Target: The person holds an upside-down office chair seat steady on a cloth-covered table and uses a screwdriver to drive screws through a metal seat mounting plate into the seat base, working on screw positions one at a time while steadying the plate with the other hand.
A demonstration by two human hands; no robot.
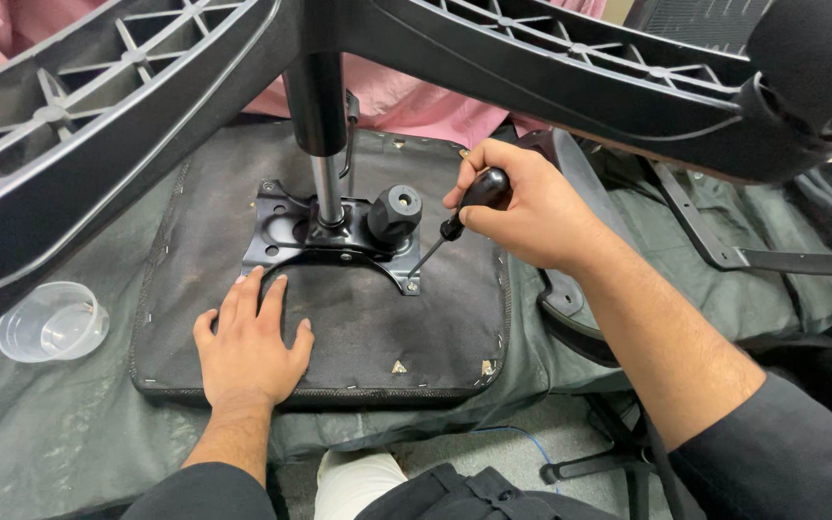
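Screwdriver (455,226) at mounting plate (281,226) corner

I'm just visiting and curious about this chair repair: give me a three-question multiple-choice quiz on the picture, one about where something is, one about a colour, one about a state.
1. Where does the clear plastic cup sit?
A. left of the seat cushion
B. on the metal plate
C. in the right hand

2. What colour is the screwdriver handle?
A. red
B. black
C. yellow

3. How is the left hand?
A. clenched around a tool
B. lying flat, palm down, on the cushion
C. lifted in the air

Answers:
1. A, it stands on the grey cover beside the cushion's left edge.
2. B, the handle in the right hand is black.
3. B, its fingers are spread on the cushion below the metal plate.
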